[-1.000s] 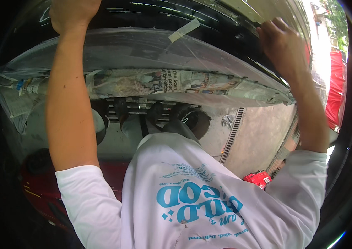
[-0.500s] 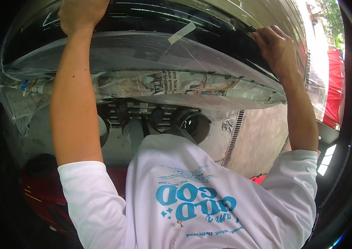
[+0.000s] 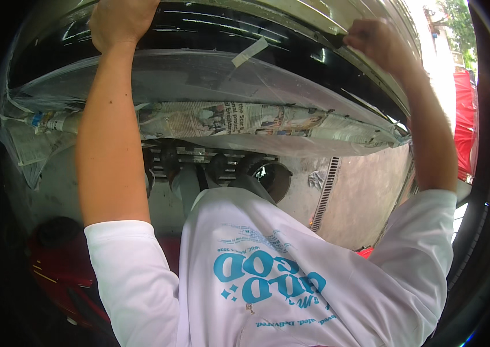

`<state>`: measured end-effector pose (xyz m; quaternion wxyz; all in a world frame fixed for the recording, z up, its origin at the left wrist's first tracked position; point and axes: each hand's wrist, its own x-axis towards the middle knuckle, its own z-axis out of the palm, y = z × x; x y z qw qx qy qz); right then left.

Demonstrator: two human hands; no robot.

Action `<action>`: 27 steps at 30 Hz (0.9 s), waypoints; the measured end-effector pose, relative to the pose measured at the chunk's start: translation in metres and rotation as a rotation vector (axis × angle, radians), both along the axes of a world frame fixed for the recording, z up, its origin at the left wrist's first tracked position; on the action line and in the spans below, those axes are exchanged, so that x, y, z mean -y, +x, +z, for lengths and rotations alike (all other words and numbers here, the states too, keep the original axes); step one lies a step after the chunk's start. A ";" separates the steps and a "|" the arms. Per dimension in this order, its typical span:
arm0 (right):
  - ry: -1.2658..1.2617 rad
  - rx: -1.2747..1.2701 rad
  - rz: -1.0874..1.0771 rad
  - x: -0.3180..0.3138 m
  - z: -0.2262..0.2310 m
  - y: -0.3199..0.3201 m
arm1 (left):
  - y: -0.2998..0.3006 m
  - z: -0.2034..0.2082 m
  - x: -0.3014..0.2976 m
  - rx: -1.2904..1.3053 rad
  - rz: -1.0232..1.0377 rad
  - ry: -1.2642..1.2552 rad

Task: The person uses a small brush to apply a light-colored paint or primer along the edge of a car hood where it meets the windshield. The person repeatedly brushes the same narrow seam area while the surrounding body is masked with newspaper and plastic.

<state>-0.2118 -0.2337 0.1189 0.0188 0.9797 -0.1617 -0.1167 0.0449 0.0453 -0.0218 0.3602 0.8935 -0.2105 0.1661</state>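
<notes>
My left hand (image 3: 122, 24) is at the top left, over the edge of a glossy black curved panel (image 3: 210, 34). The upper picture edge cuts it off and its fingers are hidden. Farther right, my right hand (image 3: 376, 41) is closed in a pinch at the border between the black panel and a tan, glossy surface (image 3: 366, 13). A small dark piece shows by its fingertips, too blurred to name. A short strip of pale masking tape (image 3: 250, 52) sticks to the black panel. Clear plastic film (image 3: 193, 72) covers the panel's near side.
Taped newspaper (image 3: 210, 120) runs along the film's near edge. Below, my feet stand on a slatted platform (image 3: 193, 153) beside a dark round container (image 3: 274, 178). A floor drain grate (image 3: 324, 191) lies to the right. A red car (image 3: 54, 260) is at lower left, red sheeting (image 3: 464, 124) at far right.
My right hand has moved slightly up and is blurred, away from the black panel's edge. My left hand has shifted a little right and down, along with the view.
</notes>
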 end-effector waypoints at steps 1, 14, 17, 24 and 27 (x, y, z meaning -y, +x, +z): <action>-0.049 0.025 0.044 -0.007 -0.005 -0.009 | 0.003 0.000 -0.001 0.021 0.007 -0.015; -0.272 0.284 0.075 -0.030 -0.044 -0.037 | -0.001 0.002 0.000 -0.033 0.003 -0.029; -0.374 0.223 0.042 -0.040 -0.048 -0.035 | -0.004 0.002 0.000 -0.017 0.016 -0.044; -0.261 0.116 0.200 0.004 -0.026 0.010 | -0.006 0.005 0.001 0.001 0.004 -0.021; -0.037 -0.006 0.027 0.014 -0.003 0.046 | 0.000 -0.002 0.000 0.016 -0.039 -0.048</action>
